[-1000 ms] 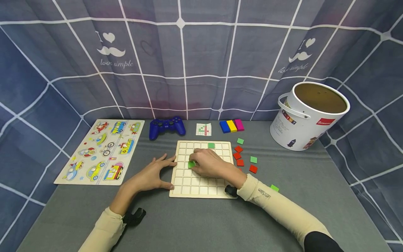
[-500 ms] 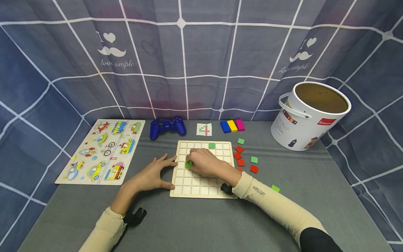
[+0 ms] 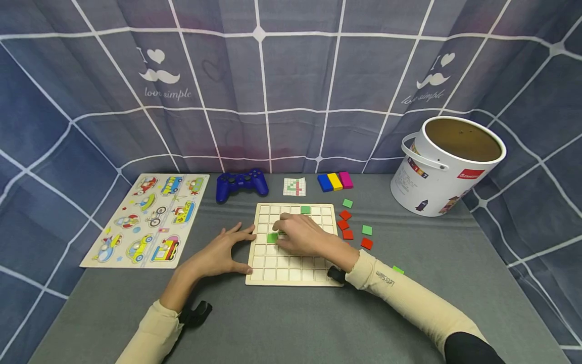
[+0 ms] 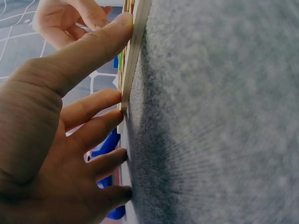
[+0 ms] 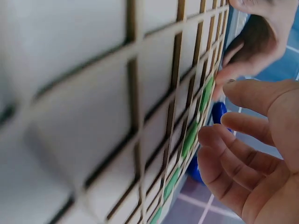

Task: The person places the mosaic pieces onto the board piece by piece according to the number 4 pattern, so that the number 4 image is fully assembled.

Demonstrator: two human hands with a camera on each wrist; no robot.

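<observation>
A wooden grid board [image 3: 273,274] lies on the grey table. One green tile [image 3: 272,237] sits in a cell near its left side and another green tile [image 3: 305,210] in the top row. My right hand [image 3: 285,231] hovers over the board just right of the left tile. In the right wrist view its fingers [image 5: 233,149] are relaxed and hold nothing, beside green tiles [image 5: 189,135] set in the board [image 5: 107,116]. My left hand [image 3: 234,247] lies flat, and its straight fingers [image 4: 93,112] press the board's left edge [image 4: 135,51].
Loose red and green tiles [image 3: 347,225] lie right of the board. Behind it are a pattern card [image 3: 294,186], a blue game controller [image 3: 241,183] and blue, yellow and magenta blocks [image 3: 335,181]. A white bucket [image 3: 447,167] stands at the right, a vehicle puzzle [image 3: 147,217] at the left.
The right hand slid the green tile a little left into its cell, let it go and drew back to the right. The left hand has stayed on the board's edge.
</observation>
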